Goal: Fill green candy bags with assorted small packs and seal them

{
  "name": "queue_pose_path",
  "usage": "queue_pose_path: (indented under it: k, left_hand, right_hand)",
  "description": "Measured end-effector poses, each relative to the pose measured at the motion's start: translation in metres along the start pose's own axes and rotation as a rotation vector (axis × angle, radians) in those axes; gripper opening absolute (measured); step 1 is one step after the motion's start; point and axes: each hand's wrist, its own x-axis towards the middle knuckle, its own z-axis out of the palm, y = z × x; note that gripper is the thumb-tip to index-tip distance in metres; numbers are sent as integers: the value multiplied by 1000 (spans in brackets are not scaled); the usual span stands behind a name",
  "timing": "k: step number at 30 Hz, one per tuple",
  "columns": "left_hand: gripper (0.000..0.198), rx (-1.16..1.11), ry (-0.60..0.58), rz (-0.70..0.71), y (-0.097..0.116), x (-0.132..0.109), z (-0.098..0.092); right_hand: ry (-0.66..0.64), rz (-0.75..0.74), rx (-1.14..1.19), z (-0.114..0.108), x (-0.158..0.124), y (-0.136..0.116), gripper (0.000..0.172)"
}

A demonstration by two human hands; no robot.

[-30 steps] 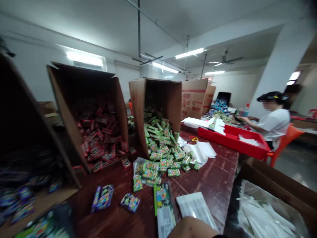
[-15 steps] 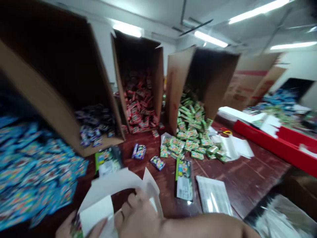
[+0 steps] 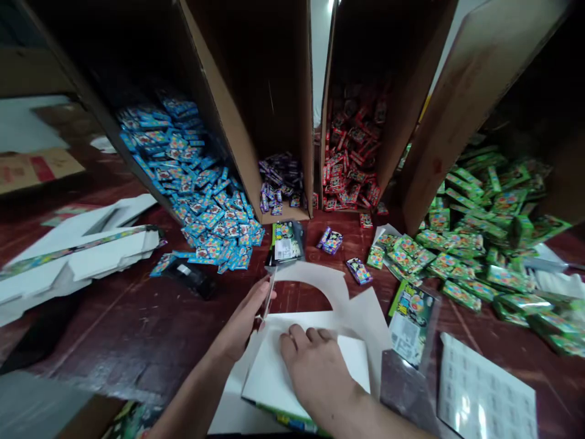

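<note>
- The right hand lies spread, palm down, on the white card. The card lies flat on the table, on the near side of the purple-packet carton.
- The left hand pinches the card's left edge between thumb and fingertips.
- To my eye, firm palm weight would stop the card sliding while that edge lifts along its crease.
- The white face is up and the curved flap points toward the carton. The long axis seems to run that way too.
</note>
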Motion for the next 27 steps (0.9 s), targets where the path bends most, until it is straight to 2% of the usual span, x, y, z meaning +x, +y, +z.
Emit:
queue_pose_path:
  k: [2, 4, 6, 7, 9, 10, 12, 13, 14, 15, 17, 19, 20, 22, 24, 27]
  left_hand:
    - [76, -66, -80, -85, 0, -10, -7]
    - [77, -61, -154, -90, -1, -16, -13]
    - [76, 29, -176, -37, -4, -18, -15]
    - [75, 108, -139, 5, -7, -17, -16]
    - [76, 349, 33, 98, -13, -12, -16]
    - [77, 494, 132, 131, -16, -9, -17]
    - [77, 754, 265, 156, -21, -5, -19]
    - [76, 832, 279, 159, -23, -4, -21]
    - [73, 854, 254, 171, -23, -4, -22]
    - [70, 824, 198, 184, -23, -4, -23]
    - [62, 682, 37, 177, -21, -4, -23]
    - [57, 544, -107, 119, -18, -3, -19]
    - [57, 502, -155, 87, -16, -3, -16]
    - [59, 446, -237, 47, -11, -4, -10]
    - [59, 408, -303, 40, -6, -8, -4]
    - [60, 449, -253, 92, -2, -13, -3]
  right_hand:
    - [-118, 1, 81, 7, 10, -1, 33]
    - [-99, -11, 206, 11, 17, 3, 36]
    - [-57, 27, 283, 12, 20, 4, 36]
    - [-51, 66, 287, 11, 20, 4, 36]
    - [19, 94, 288, 4, 12, 3, 39]
    - [98, 57, 316, -3, 4, 5, 41]
    - [391, -25, 441, -20, -19, 19, 44]
    - [553, -47, 525, -28, -33, 32, 47]
    - [743, 23, 605, -36, -45, 48, 50]
    - [815, 140, 636, -40, -55, 67, 55]
    - [780, 294, 703, -35, -68, 105, 63]
    - [463, 372, 961, -16, -69, 129, 81]
    - [322, 390, 1098, -4, -66, 133, 94]
    - [144, 451, 1315, 17, -56, 125, 109]
    - [116, 513, 1389, 26, -44, 107, 112]
    - [182, 523, 1193, 27, -31, 91, 103]
